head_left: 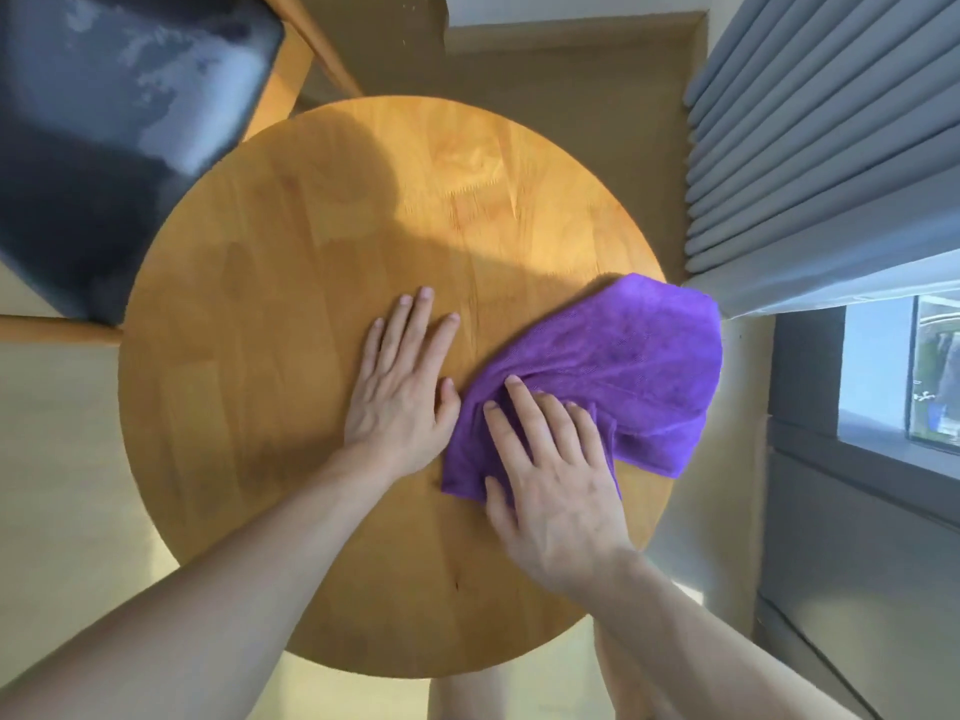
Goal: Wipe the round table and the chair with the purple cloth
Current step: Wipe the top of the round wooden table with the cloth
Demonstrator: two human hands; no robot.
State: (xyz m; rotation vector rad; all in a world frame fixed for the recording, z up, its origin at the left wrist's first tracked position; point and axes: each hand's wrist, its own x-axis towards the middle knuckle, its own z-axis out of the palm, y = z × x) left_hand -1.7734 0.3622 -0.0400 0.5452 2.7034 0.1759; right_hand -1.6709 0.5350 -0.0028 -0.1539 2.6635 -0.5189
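A round wooden table (291, 314) fills the middle of the view. The purple cloth (628, 361) lies spread on its right side, reaching the table's right edge. My right hand (550, 475) presses flat on the cloth's near left part, fingers spread and slightly bunching the fabric. My left hand (402, 381) rests flat on the bare wood just left of the cloth, fingers apart, thumb touching the cloth's edge. The chair (119, 122), with a dark cushioned seat and light wooden frame, stands at the upper left, its seat corner overlapping the table's rim.
Grey pleated curtains (831, 137) hang at the upper right, close to the table's edge. A window and grey sill (893, 407) are at the right. Pale floor (62, 485) shows to the left and below the table.
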